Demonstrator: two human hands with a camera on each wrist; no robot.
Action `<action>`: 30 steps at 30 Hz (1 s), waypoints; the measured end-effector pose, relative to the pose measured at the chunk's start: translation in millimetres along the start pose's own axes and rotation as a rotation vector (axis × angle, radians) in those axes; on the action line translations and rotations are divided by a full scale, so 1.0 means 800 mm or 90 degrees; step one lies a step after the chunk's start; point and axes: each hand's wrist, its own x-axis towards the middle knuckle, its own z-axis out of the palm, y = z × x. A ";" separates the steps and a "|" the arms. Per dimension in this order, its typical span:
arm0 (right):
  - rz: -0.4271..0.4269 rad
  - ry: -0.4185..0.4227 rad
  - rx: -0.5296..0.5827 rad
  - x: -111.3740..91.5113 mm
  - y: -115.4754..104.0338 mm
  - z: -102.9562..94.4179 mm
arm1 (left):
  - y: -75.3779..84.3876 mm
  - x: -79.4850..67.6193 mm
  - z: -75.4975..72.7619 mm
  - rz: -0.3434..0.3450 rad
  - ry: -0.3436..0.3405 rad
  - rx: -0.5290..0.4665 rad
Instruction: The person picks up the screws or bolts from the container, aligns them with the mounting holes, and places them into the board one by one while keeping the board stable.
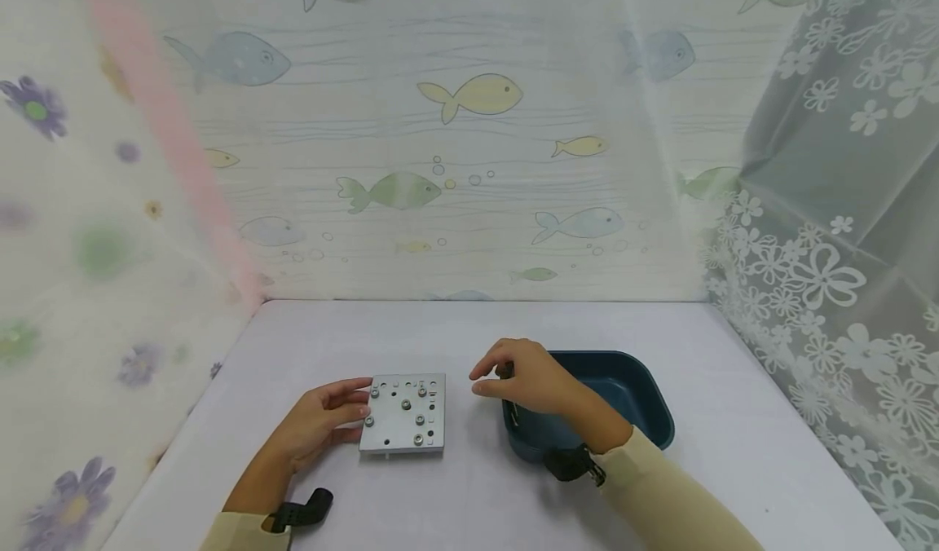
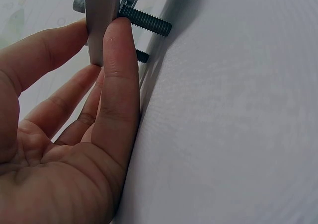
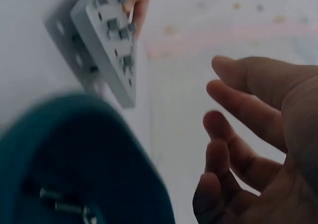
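A square grey metal plate with several bolts screwed into it lies on the white table. My left hand pinches its left edge. In the left wrist view the thumb and a finger of the left hand clamp the plate, and a threaded bolt end sticks out below it. My right hand hovers just right of the plate, over the left rim of a dark blue tray. The fingers of the right hand are loosely bent and apart, with nothing seen between them.
Loose bolts lie in the tray, close to the plate. Fish-patterned sheeting walls the table at the back. A flowered sheet hangs at the left and a lace curtain at the right. Bare tabletop lies behind the plate.
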 end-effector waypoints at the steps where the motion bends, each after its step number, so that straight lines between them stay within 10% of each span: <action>1: -0.002 -0.016 0.017 -0.001 0.006 -0.005 | 0.000 0.000 0.000 0.001 0.001 0.001; 11: 0.001 -0.144 0.130 -0.003 0.058 -0.046 | -0.002 0.004 -0.001 0.002 0.004 -0.007; 30: 0.029 -0.263 0.057 0.015 0.112 -0.032 | 0.001 0.005 -0.001 -0.002 0.003 -0.008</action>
